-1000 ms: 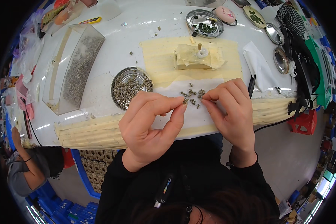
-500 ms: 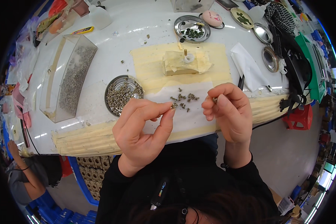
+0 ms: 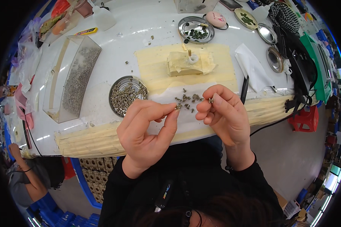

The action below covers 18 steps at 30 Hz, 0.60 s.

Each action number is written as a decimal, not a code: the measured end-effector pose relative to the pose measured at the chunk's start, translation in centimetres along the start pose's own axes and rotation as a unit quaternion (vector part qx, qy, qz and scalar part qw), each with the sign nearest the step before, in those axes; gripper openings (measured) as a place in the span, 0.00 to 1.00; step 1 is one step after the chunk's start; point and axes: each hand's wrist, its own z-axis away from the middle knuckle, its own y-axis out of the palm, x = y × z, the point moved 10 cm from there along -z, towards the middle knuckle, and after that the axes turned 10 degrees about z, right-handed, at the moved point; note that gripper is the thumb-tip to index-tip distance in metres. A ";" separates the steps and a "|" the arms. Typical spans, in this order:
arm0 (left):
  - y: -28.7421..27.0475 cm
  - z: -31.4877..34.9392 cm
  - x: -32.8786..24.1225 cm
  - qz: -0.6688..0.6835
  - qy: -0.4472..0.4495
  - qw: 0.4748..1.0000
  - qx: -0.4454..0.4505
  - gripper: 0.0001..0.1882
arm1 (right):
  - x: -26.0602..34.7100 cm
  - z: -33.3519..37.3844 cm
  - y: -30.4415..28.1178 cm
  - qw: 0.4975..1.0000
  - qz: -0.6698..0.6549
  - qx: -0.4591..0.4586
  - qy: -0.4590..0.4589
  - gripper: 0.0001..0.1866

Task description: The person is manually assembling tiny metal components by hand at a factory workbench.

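Between thumb and forefinger, my left hand [image 3: 146, 130] pinches a small metal fitting [image 3: 178, 107]. My right hand [image 3: 229, 115] is to its right and pinches another small metal fitting [image 3: 211, 100] in its fingertips. Both hands are raised over a white sheet [image 3: 189, 120] at the table's near edge. A loose group of similar metal fittings [image 3: 184, 98] lies on the sheet just beyond my fingertips. Left of them, a round steel dish [image 3: 111, 99] holds many more. The exact kind of these small parts is too fine to make out.
A taped block [image 3: 178, 70] with a small white cup and a peg stands beyond my hands. At left is a clear bin [image 3: 52, 94] of small parts. A steel plate [image 3: 182, 36] with dark green bits lies farther back. A person's arm [image 3: 32, 178] shows at lower left.
My right hand has moved left, closer to the left one, and its fitting now shows more plainly at the fingertips. My left hand keeps its pinch, nearly unmoved.
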 end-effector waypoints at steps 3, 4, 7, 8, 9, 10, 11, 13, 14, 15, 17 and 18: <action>0.0 0.0 0.0 0.000 0.003 1.000 0.000 0.10 | 0.0 0.0 0.0 1.000 0.000 0.001 0.000 0.13; 0.0 0.0 0.0 -0.001 0.004 1.000 0.000 0.10 | 0.0 -0.1 0.1 1.000 0.001 0.002 -0.001 0.13; 0.0 0.0 0.0 0.002 0.003 1.000 0.000 0.10 | -0.1 -0.1 0.1 1.000 0.002 0.004 -0.002 0.12; 0.0 0.0 0.0 0.001 0.004 1.000 0.000 0.10 | -0.1 -0.1 0.1 1.000 0.000 0.005 -0.003 0.12; 0.0 0.0 0.0 0.000 0.006 1.000 0.001 0.10 | -0.1 -0.2 0.1 1.000 -0.001 0.006 -0.004 0.12; 0.0 0.0 0.0 0.000 0.008 1.000 0.001 0.10 | -0.2 -0.2 0.1 1.000 -0.007 0.007 -0.004 0.12; 0.0 0.0 0.0 0.000 0.007 1.000 0.001 0.10 | -0.2 -0.2 0.1 1.000 -0.012 0.009 -0.005 0.12; 0.0 0.0 -0.1 0.002 0.004 1.000 0.000 0.10 | -0.1 -0.2 0.2 1.000 -0.022 0.010 -0.005 0.11; 0.0 0.0 -0.1 0.003 0.005 1.000 0.000 0.10 | -0.2 -0.3 0.2 1.000 -0.026 0.010 -0.005 0.11; -0.1 0.0 -0.1 0.003 0.005 1.000 0.000 0.10 | -0.2 -0.3 0.3 0.999 -0.030 0.010 -0.005 0.11; -0.1 0.0 -0.1 0.006 0.005 1.000 -0.002 0.11 | -0.2 -0.4 0.4 0.999 -0.037 0.012 -0.007 0.11; -0.1 0.1 -0.1 0.008 0.005 1.000 -0.003 0.11 | -0.2 -0.4 0.4 0.999 -0.040 0.012 -0.007 0.11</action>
